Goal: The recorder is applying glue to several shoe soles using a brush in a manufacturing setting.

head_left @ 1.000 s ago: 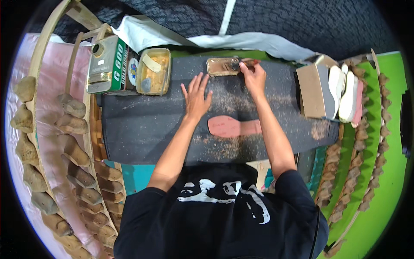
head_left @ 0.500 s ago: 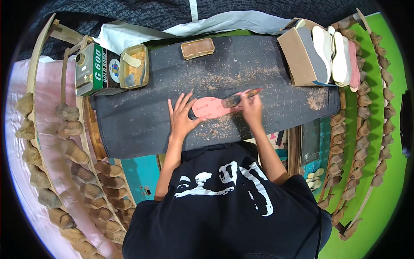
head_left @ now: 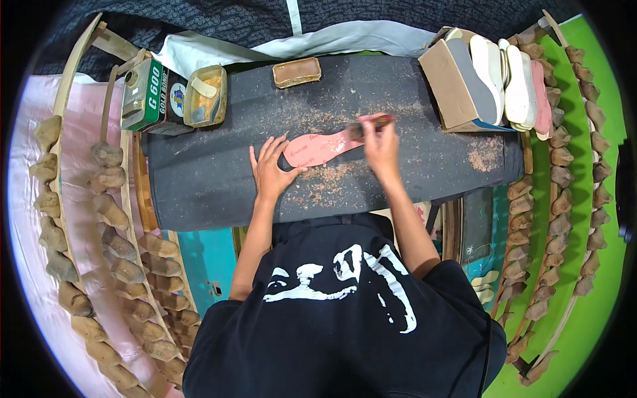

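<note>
A pink shoe insole (head_left: 314, 151) with red print lies flat on the dark tabletop, its surface shiny toward the narrow end. My left hand (head_left: 272, 174) rests at the wide end, fingers spread, with thumb and forefinger touching its edge. In my right hand (head_left: 381, 151) is a brush (head_left: 358, 131) with dark bristles and a reddish handle, somewhat blurred. The bristles are over the narrow end of the insole, which the hand and brush partly hide.
At the back left, a green and black metal can (head_left: 154, 96) stands beside a tub (head_left: 220, 109) of yellowish stuff. A small brown-filled tray (head_left: 296, 71) sits at the back. Right, a cardboard box (head_left: 446, 86) holds several insoles. Racks of wooden shoe lasts (head_left: 111, 156) flank the table (head_left: 199, 192); shavings litter it.
The brush and my right hand have shifted up and left, toward the insole's narrow end. The insole and my left hand appear slightly farther left and up, as the whole view shifts too.
</note>
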A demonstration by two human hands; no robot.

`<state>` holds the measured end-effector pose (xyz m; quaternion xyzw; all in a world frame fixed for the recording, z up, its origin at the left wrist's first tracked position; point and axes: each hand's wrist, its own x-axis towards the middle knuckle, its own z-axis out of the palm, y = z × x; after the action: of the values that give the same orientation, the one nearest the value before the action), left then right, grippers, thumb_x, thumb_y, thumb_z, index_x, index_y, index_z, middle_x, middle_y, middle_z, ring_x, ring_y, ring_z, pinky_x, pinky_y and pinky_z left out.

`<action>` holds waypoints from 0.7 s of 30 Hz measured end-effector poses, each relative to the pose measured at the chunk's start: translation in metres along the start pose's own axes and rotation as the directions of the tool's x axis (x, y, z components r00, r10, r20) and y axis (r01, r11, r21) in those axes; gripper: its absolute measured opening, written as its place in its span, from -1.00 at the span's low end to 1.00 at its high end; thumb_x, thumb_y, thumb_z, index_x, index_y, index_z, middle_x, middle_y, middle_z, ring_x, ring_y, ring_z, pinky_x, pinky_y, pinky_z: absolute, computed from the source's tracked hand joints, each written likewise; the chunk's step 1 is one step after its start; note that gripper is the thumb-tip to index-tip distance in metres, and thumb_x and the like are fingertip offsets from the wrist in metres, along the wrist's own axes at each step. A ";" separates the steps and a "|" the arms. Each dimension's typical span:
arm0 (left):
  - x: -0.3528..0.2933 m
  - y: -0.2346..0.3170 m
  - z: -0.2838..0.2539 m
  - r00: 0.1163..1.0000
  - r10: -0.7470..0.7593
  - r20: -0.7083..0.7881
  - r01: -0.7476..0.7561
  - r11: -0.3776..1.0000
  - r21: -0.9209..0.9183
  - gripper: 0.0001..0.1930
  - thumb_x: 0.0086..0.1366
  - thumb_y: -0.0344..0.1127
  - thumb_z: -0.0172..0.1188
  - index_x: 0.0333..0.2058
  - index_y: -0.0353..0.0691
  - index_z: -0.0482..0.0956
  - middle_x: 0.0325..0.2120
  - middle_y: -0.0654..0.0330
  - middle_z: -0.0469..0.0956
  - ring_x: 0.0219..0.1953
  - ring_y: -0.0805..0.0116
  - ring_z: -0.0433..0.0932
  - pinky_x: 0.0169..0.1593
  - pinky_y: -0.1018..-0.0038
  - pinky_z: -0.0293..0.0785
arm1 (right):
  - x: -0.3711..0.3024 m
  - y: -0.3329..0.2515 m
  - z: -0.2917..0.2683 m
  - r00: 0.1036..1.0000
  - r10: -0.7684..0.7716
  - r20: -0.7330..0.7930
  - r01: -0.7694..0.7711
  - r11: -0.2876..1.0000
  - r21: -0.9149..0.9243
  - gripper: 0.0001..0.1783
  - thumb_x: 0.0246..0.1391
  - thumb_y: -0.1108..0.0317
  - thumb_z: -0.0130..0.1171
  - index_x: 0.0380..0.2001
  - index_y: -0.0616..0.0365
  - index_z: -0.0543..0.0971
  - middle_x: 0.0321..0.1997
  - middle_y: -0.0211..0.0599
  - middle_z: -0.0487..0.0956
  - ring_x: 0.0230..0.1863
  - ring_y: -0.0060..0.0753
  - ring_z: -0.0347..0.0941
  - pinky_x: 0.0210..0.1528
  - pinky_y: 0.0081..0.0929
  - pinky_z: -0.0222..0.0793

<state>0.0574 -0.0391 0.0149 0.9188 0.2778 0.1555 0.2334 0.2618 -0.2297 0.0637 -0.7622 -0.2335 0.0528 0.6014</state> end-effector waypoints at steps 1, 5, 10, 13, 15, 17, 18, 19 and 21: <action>0.002 0.001 -0.001 1.000 0.004 0.000 -0.004 1.000 0.001 -0.16 -0.19 0.24 0.63 0.08 -0.06 0.70 0.26 0.32 0.55 0.43 0.21 0.33 0.57 -0.12 -0.24 | -0.002 0.003 0.013 0.999 -0.003 0.048 0.002 0.999 0.032 -0.81 0.40 0.31 0.15 -0.09 0.23 0.54 -0.21 -0.09 0.71 -0.21 -0.17 0.71 -0.13 -0.27 0.60; 0.000 0.001 -0.003 1.000 0.027 -0.008 -0.027 1.000 0.012 -0.15 -0.20 0.25 0.63 0.09 -0.06 0.70 0.26 0.33 0.56 0.43 0.21 0.34 0.57 -0.11 -0.24 | -0.018 0.008 0.028 0.940 -0.222 0.258 0.267 0.951 -0.155 -0.77 0.25 0.46 0.26 -0.06 0.25 0.53 -0.18 -0.05 0.68 -0.11 -0.11 0.70 -0.06 -0.24 0.62; -0.002 -0.001 -0.001 1.000 -0.008 0.001 0.008 1.000 0.007 -0.14 -0.20 0.27 0.62 0.10 -0.03 0.69 0.26 0.34 0.56 0.43 0.22 0.33 0.57 -0.09 -0.23 | -0.001 0.013 0.007 0.963 -0.150 0.222 0.197 0.959 -0.203 -0.75 0.22 0.50 0.28 -0.05 0.31 0.58 -0.08 -0.03 0.70 -0.10 -0.13 0.73 -0.09 -0.24 0.67; -0.003 -0.001 -0.001 1.000 0.002 0.001 -0.002 1.000 0.022 -0.14 -0.18 0.28 0.61 0.11 -0.01 0.69 0.27 0.35 0.55 0.44 0.22 0.33 0.57 -0.09 -0.23 | 0.015 0.004 -0.009 0.966 -0.213 0.144 0.239 0.951 -0.196 -0.75 0.23 0.49 0.26 -0.04 0.31 0.56 -0.10 0.03 0.71 -0.11 -0.04 0.73 -0.09 -0.23 0.66; -0.001 0.000 -0.002 1.000 0.011 0.001 -0.011 1.000 0.026 -0.15 -0.17 0.27 0.61 0.11 0.00 0.70 0.27 0.36 0.55 0.44 0.22 0.32 0.57 -0.10 -0.23 | 0.017 0.015 -0.014 0.974 -0.160 0.160 0.188 0.966 -0.178 -0.75 0.26 0.45 0.23 -0.03 0.29 0.53 -0.18 0.10 0.72 -0.18 0.13 0.73 -0.15 -0.17 0.65; -0.001 -0.001 -0.001 1.000 0.008 0.000 -0.008 1.000 0.024 -0.15 -0.17 0.28 0.61 0.11 0.00 0.70 0.27 0.36 0.55 0.44 0.22 0.33 0.57 -0.10 -0.23 | 0.011 0.025 -0.008 0.978 -0.105 0.181 0.143 0.968 -0.208 -0.73 0.26 0.44 0.23 -0.02 0.28 0.52 -0.19 0.11 0.71 -0.18 0.17 0.72 -0.15 -0.15 0.64; -0.001 -0.002 -0.001 1.000 0.004 -0.002 -0.004 1.000 0.028 -0.15 -0.17 0.28 0.61 0.11 0.00 0.70 0.27 0.36 0.54 0.44 0.22 0.33 0.57 -0.11 -0.23 | 0.009 0.027 -0.006 0.978 -0.051 0.200 0.098 0.967 -0.234 -0.72 0.26 0.43 0.23 0.00 0.28 0.51 -0.21 0.12 0.71 -0.19 0.21 0.71 -0.14 -0.12 0.63; -0.002 -0.002 0.000 1.000 0.002 0.000 -0.002 1.000 0.025 -0.15 -0.17 0.28 0.61 0.11 0.00 0.70 0.27 0.36 0.54 0.44 0.22 0.33 0.57 -0.11 -0.23 | 0.011 0.029 -0.010 0.973 -0.035 0.227 0.101 0.953 -0.285 -0.69 0.26 0.43 0.23 0.02 0.29 0.48 -0.23 0.15 0.69 -0.20 0.28 0.69 -0.15 -0.07 0.62; -0.001 -0.003 -0.002 1.000 0.017 -0.004 -0.017 0.999 0.030 -0.15 -0.17 0.28 0.60 0.11 0.00 0.70 0.27 0.36 0.55 0.43 0.22 0.33 0.57 -0.11 -0.22 | 0.010 0.017 -0.010 0.974 -0.094 0.206 0.145 0.958 -0.248 -0.69 0.25 0.43 0.24 0.01 0.29 0.48 -0.24 0.16 0.69 -0.21 0.29 0.69 -0.15 -0.05 0.62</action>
<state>0.0550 -0.0370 0.0150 0.9242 0.2728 0.1552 0.2175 0.2794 -0.2368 0.0528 -0.8107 -0.3413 0.0583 0.4722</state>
